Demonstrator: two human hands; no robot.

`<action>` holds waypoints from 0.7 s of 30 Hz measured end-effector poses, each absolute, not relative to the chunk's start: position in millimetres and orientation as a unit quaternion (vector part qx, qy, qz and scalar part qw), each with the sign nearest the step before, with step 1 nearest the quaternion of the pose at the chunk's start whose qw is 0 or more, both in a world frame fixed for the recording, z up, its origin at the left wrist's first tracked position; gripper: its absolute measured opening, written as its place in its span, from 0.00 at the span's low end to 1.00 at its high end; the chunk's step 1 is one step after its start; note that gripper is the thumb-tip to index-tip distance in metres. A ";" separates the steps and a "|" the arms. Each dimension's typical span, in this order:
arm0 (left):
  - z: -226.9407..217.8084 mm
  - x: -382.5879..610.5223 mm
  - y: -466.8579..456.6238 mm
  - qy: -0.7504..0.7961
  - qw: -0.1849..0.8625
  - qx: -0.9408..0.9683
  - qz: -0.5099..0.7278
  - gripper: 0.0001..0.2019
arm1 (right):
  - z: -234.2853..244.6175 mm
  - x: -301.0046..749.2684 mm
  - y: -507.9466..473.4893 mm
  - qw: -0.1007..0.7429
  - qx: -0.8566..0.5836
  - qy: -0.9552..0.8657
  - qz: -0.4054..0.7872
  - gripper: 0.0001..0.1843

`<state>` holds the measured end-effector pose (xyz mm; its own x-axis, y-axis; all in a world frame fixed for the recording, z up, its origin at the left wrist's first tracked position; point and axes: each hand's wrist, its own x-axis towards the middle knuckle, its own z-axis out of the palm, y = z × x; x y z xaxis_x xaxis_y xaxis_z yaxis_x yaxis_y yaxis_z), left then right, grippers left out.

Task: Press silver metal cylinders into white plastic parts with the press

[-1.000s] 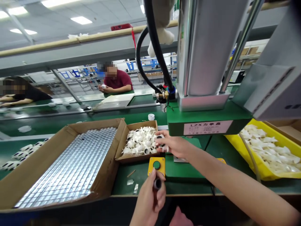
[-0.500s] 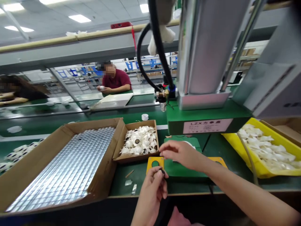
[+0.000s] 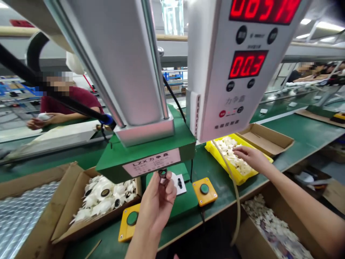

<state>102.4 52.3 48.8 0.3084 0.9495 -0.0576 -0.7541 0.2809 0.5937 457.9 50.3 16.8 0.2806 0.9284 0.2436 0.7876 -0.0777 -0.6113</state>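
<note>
My left hand (image 3: 157, 203) is raised in front of the green press (image 3: 145, 153), fingers pinched on a small black ring (image 3: 162, 173) just under the press head. A white piece (image 3: 178, 182) lies on the green base plate behind it. My right hand (image 3: 249, 155) reaches right into the yellow tray (image 3: 215, 153) of white plastic parts, fingers curled down onto the pile; whether they grip a part is hidden.
Two yellow boxes with green buttons (image 3: 205, 189) (image 3: 131, 219) flank the press base. A cardboard box of white parts (image 3: 104, 196) sits left, an empty carton (image 3: 265, 138) behind the tray, another box of parts (image 3: 272, 228) lower right. A red-digit counter panel (image 3: 242, 64) hangs above. Co-workers sit across the belt.
My view has swung right. My left hand has lifted the black ring up to the press head. My right hand has left the middle and reached into the yellow tray.
</note>
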 end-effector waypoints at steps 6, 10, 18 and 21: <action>55.8 113.0 57.3 0.146 0.778 0.227 0.567 0.05 | 15.1 469.4 81.8 0.288 -0.730 -0.616 0.065 0.17; 58.1 115.9 56.7 0.160 0.760 0.259 0.574 0.07 | 13.7 454.0 119.5 0.247 -0.722 -0.645 0.031 0.17; 40.8 93.6 40.7 0.303 0.704 0.271 0.582 0.11 | -0.7 446.5 151.9 0.173 -0.743 -0.646 0.011 0.20; 31.0 82.2 35.0 0.325 0.696 0.250 0.590 0.10 | 0.2 455.4 140.7 0.162 -0.749 -0.642 0.008 0.18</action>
<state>82.2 35.0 31.0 0.0926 0.9831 -0.1578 -0.6583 0.1793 0.7311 455.4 140.7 0.2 0.1744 0.9647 0.1973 0.9598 -0.1218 -0.2530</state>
